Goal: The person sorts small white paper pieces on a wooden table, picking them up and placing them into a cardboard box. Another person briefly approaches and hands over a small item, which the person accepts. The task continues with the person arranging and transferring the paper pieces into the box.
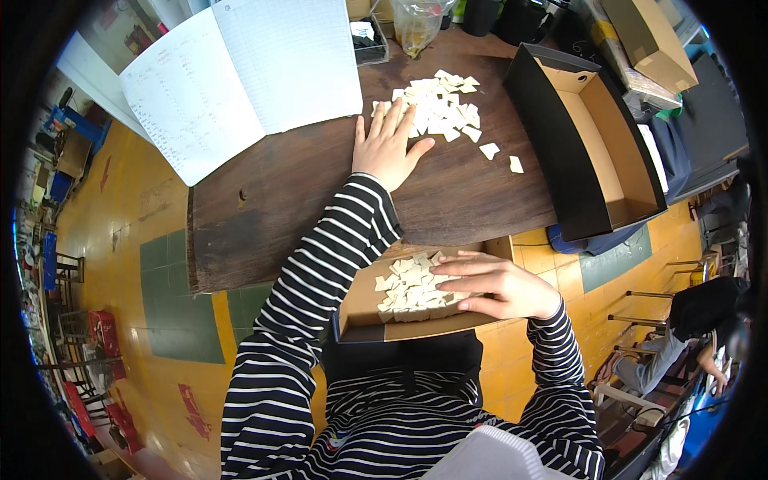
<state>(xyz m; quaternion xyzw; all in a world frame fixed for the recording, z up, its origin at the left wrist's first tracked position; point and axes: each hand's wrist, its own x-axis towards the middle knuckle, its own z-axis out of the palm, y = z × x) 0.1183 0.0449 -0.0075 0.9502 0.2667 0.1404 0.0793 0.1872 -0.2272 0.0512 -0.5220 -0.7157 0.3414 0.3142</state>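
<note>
Lap-side, the right hand (500,286) lies flat and loose over chips in the lid (364,300), grasping nothing. Farther off, the left hand (388,144) rests open-palmed on the table (304,184), fingertips touching the pile (440,108) lying just right of it.

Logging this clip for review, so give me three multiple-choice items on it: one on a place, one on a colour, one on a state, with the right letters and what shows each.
1. Where does the left hand rest?
A. On the open notebook
B. On the wooden table at the pile of cream pieces
C. Inside the black box

2. What colour is the outside of the large open box on the table's right side?
A. Black
B. White
C. Red

3. How is the right hand placed?
A. Closed round a pen
B. Raised in the air
C. Laid flat, fingers spread, on the pieces in the box lid

Answers: 1 B, the palm lies on the wooden table with fingers among the pile of cream pieces. 2 A, its outer walls are black. 3 C, the fingers lie stretched over the cream pieces in the box lid.
</note>
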